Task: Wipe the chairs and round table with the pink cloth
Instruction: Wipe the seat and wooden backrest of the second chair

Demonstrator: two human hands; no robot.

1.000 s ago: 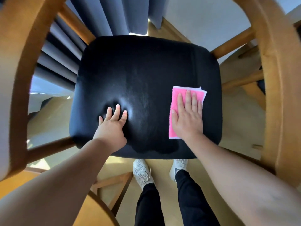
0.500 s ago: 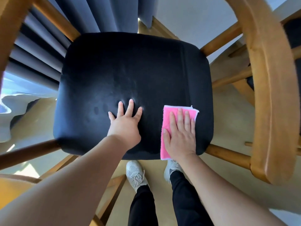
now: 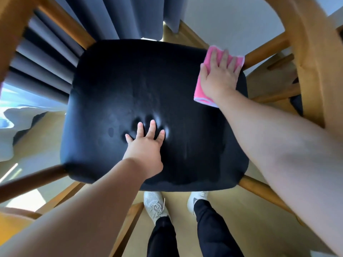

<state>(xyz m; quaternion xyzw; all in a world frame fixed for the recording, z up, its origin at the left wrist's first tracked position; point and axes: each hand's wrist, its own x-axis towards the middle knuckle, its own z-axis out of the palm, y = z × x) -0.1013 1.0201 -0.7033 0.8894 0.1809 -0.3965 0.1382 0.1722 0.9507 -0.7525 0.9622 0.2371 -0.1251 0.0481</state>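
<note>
1. i look straight down on a chair with a black padded seat [image 3: 148, 93] set in a light wooden frame [image 3: 311, 58].
2. my right hand [image 3: 220, 75] lies flat on the pink cloth [image 3: 199, 91], fingers spread and straight, pressing it onto the far right corner of the seat; it is not curled around the cloth.
3. the pink cloth sits under that palm, its far edge reaching the seat's rim beside a wooden strut [image 3: 265, 49], its near end showing past my wrist. the hand and the cloth look slightly blurred.
4. my left hand [image 3: 146, 143] rests open on the seat, near its middle and toward the front, fingers splayed, holding nothing. the padding dents around the fingertips [image 3: 152, 123].
5. the two hands are well apart, the left one nearer to me.
6. faint dull streaks and smudges show on the black surface between the hands.
7. below the front edge of the seat i see two white shoes [image 3: 155, 204] and dark trousers [image 3: 215, 230] on a pale wooden floor [image 3: 246, 229].
8. beyond the chair hang grey-blue curtains [image 3: 111, 17], with a white wall [image 3: 232, 21] to their right.
</note>
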